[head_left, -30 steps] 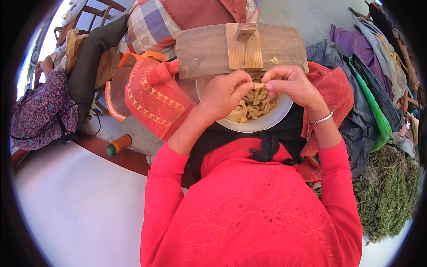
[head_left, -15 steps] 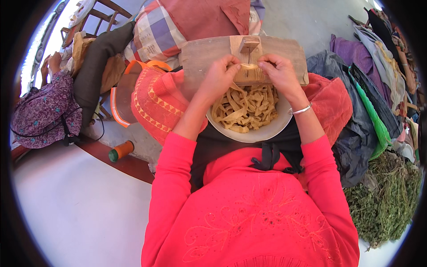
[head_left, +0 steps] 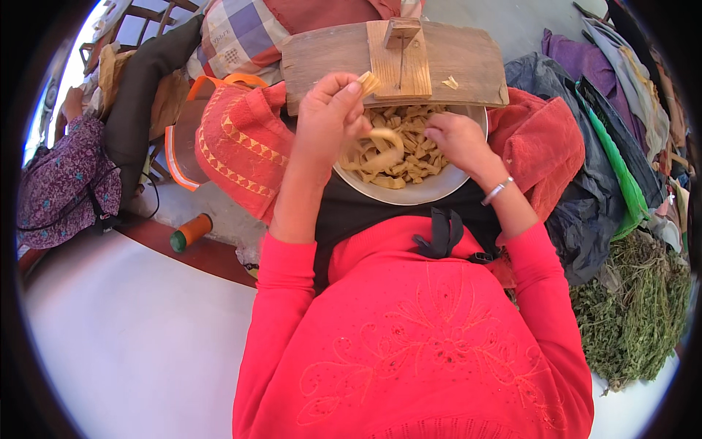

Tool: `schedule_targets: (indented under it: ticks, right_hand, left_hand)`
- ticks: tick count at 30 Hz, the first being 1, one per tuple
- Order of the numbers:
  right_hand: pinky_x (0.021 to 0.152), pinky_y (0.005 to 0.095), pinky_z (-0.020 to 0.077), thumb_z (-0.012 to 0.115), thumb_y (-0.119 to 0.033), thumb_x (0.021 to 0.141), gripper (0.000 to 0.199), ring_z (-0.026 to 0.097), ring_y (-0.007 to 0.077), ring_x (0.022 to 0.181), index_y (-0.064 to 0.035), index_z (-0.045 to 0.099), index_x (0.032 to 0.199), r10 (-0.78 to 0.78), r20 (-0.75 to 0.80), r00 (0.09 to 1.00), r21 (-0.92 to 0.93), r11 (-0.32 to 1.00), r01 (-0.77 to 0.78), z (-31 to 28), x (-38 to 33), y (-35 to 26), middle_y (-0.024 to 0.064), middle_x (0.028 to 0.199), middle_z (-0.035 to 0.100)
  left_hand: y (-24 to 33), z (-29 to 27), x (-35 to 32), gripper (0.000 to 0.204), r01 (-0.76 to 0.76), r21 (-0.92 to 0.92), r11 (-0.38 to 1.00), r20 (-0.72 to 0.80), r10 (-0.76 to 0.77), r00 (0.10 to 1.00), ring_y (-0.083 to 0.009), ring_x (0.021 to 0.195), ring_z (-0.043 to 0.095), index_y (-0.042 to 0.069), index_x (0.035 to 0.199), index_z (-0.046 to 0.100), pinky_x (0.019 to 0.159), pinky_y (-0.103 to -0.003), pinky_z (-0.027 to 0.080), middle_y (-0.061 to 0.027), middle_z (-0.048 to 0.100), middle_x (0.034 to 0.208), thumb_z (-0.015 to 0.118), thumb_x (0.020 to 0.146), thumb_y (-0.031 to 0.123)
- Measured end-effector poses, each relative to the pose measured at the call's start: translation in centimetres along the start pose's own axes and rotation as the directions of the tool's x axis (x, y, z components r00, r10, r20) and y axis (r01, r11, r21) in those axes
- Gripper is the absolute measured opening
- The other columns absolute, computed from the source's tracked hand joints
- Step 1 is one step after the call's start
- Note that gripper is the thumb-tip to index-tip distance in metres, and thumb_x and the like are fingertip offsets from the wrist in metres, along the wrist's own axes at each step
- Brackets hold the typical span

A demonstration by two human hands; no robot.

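Pinched between the thumb and fingers of my left hand (head_left: 329, 117) is a flat tan strip (head_left: 369, 83), raised just in front of a wooden board (head_left: 322, 62). Below that hand a looped tan length, smeared by motion, hangs over the pale bowl (head_left: 455, 181); whether it belongs to the same strip I cannot tell. My right hand (head_left: 461, 143) is over the bowl's right side, fingertips together above cut tan pieces (head_left: 413, 157); what they hold, if anything, is hidden. On the board a wooden block (head_left: 401, 33) stands over a thin upright metal piece (head_left: 401, 72).
A small tan scrap (head_left: 450, 83) lies on the board. Red cloth (head_left: 241, 150) flanks the bowl. To the left are an orange-and-green spool (head_left: 191, 233) and a person in a purple patterned sleeve (head_left: 69, 175). Dark plastic (head_left: 578, 219) and dried plants (head_left: 632, 314) lie to the right.
My hands, together on a strip at the metal piece before, have parted. The left has moved left with a strip; the right has come down over the bowl.
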State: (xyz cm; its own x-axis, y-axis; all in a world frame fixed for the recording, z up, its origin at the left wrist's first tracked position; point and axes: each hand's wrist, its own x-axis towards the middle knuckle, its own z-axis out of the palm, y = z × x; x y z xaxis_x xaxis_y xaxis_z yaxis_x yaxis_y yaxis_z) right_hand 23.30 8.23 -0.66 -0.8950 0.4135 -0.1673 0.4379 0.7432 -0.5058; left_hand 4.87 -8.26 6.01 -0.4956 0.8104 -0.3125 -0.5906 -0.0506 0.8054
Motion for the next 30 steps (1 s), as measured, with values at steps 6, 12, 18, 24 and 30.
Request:
schedule_targets:
  ticks: [6, 12, 18, 24, 30]
  right_hand:
    - [0.072, 0.0412, 0.0508, 0.06, -0.017, 0.078, 0.026, 0.064, 0.0317, 0.081, -0.0144, 0.067, 0.103, -0.258, -0.212, 0.942, -0.462, 0.876, 0.136, 7.5, 3.0, 1.8, 0.012, 0.089, 0.066]
    - [0.066, 0.043, 0.0509, 0.061, -0.013, 0.077, 0.016, 0.063, 0.0331, 0.078, -0.0103, 0.065, 0.092, -0.183, -0.024, 0.983, -0.027, 0.983, 0.183, 3.3, -0.3, -1.7, 0.0125, 0.081, 0.064]
    - [0.048, 0.0412, 0.0472, 0.062, -0.018, 0.072, 0.009, 0.06, 0.0288, 0.056, -0.0103, 0.057, 0.071, -0.249, -0.069, 0.966, -0.188, 0.954, 0.233, -0.5, -3.1, -3.4, 0.0092, 0.064, 0.058]
    - [0.054, 0.0394, 0.049, 0.062, -0.016, 0.073, 0.01, 0.063, 0.0292, 0.065, -0.0074, 0.058, 0.071, -0.295, 0.058, 0.954, -0.144, 0.943, 0.301, -3.7, -4.9, -7.8, 0.0101, 0.066, 0.06]
    - [0.057, 0.0421, 0.048, 0.061, -0.023, 0.079, 0.018, 0.062, 0.031, 0.068, -0.0064, 0.059, 0.071, -0.379, 0.103, 0.92, 0.059, 0.925, 0.375, -4.0, -5.0, -9.2, 0.0108, 0.069, 0.061]
  left_hand:
    - [-2.1, 1.6, -2.6, 0.014, 0.07, 0.142, 0.987, -0.057, -0.063, 0.996, -0.0054, 0.054, 0.043, 0.005, 0.1, 0.054, 0.055, -0.023, 0.042, 0.0019, 0.05, 0.074, 0.061, 0.087, 0.005]
    - [-7.2, 0.1, -2.4, 0.013, -0.334, 0.762, 0.555, 0.151, 0.349, 0.925, -0.0228, 0.078, 0.057, 0.0, 0.097, 0.058, 0.072, -0.03, 0.045, -0.0089, 0.057, 0.082, 0.06, 0.086, 0.006]
    - [-7.6, 2.3, -2.4, 0.019, -0.136, 0.804, 0.578, 0.141, 0.038, 0.989, -0.0317, 0.072, 0.062, 0.005, 0.092, 0.055, 0.064, -0.039, 0.047, -0.0168, 0.061, 0.078, 0.068, 0.082, 0.014]
    - [-6.4, 1.0, -3.4, 0.01, -0.075, 0.527, 0.847, 0.313, -0.111, 0.943, -0.0085, 0.069, 0.054, 0.002, 0.088, 0.056, 0.064, -0.023, 0.045, 0.0009, 0.058, 0.074, 0.066, 0.083, 0.002]
    - [-6.6, -1.8, -4.8, 0.011, 0.138, 0.356, 0.924, 0.319, -0.259, 0.912, -0.0043, 0.053, 0.043, 0.004, 0.084, 0.056, 0.048, -0.019, 0.032, 0.0026, 0.051, 0.064, 0.066, 0.087, 0.01]
